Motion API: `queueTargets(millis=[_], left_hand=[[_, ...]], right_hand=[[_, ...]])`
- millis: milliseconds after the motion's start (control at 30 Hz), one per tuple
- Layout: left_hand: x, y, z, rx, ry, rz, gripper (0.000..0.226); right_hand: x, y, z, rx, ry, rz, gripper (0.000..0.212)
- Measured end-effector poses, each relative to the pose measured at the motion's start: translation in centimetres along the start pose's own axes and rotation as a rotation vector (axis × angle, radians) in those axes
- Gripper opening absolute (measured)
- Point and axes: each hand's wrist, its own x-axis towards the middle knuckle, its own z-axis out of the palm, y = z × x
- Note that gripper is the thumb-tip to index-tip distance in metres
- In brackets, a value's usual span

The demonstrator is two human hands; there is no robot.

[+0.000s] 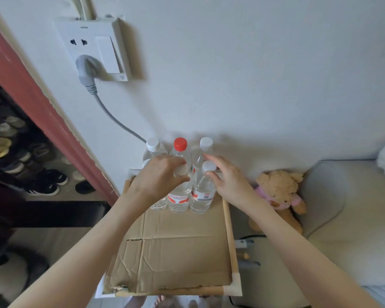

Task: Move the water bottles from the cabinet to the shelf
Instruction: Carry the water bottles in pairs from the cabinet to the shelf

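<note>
Gripping two front bottles by the caps, your left hand point(158, 172) and right hand point(226, 178) sit among five bottles point(180, 152) on the shelf point(228, 230). You seem late in the move; the cabinet is unseen.

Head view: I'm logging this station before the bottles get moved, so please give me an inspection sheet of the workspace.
Surface: cardboard sheet on a wood-edged top, front edge torn.
Job's things: five upright water bottles at the back; four white caps, one red cap bottle.
Clutter: teddy bear at the right, beside the top.
Grips: left hand curled round a front bottle's neck; right hand pinching the other front bottle near its cap.
Cables: grey plug and cord from wall socket run behind the bottles.
Surroundings: white wall, shoes at the left.
</note>
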Motion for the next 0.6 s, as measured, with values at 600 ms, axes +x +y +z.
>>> queueTargets(millis=[600], left_hand=[[2.4,-0.5,-0.9,0.056,-0.192,0.088,0.029]], right_hand=[[0.7,0.8,-1.7,0.024,-0.072,0.014,0.028]])
